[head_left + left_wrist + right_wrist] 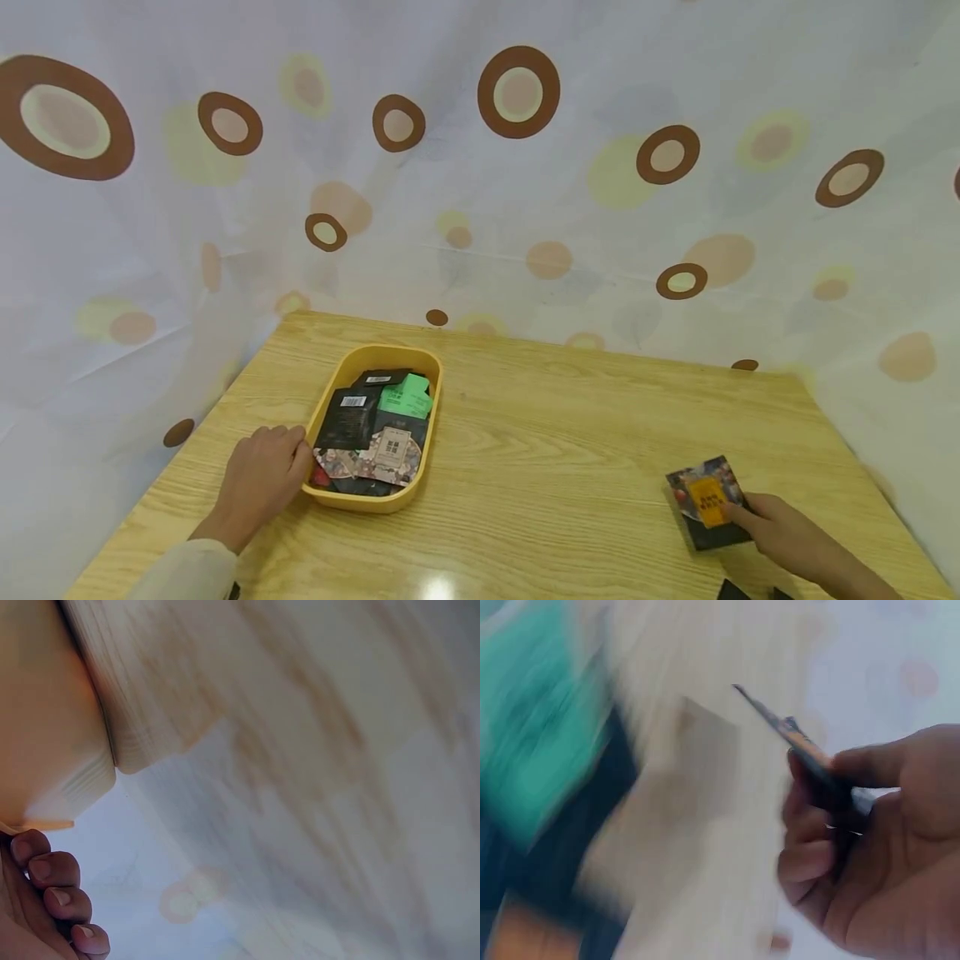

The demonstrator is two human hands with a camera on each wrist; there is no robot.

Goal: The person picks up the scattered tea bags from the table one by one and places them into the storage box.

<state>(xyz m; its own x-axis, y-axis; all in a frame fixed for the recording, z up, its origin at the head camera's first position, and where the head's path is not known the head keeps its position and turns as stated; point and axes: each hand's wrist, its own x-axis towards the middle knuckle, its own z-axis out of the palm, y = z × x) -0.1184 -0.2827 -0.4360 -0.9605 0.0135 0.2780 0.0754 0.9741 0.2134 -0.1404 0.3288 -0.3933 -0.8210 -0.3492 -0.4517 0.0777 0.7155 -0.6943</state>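
Observation:
At the left of the head view, my left hand (262,475) grips the near left corner of a yellow plastic tub (378,503). The left wrist view has its curled fingers (56,868) at the rim, beneath the tub's wall (52,720). Flat packets fill the tub: black ones (351,421), a green one (406,396) and a picture-printed one (392,450). Far to the right, my right hand (795,537) pinches a flat black packet (708,493) with an orange label, thumb on its printed face. Edge-on, that packet (814,761) appears tilted above the table in the right wrist view.
The tub stands on a light wooden table (540,467). A white curtain (465,167) with brown rings hangs around its back and sides. Dark corners (731,590) show at the bottom right edge. Blurred green (540,712) and black packets lie left in the right wrist view.

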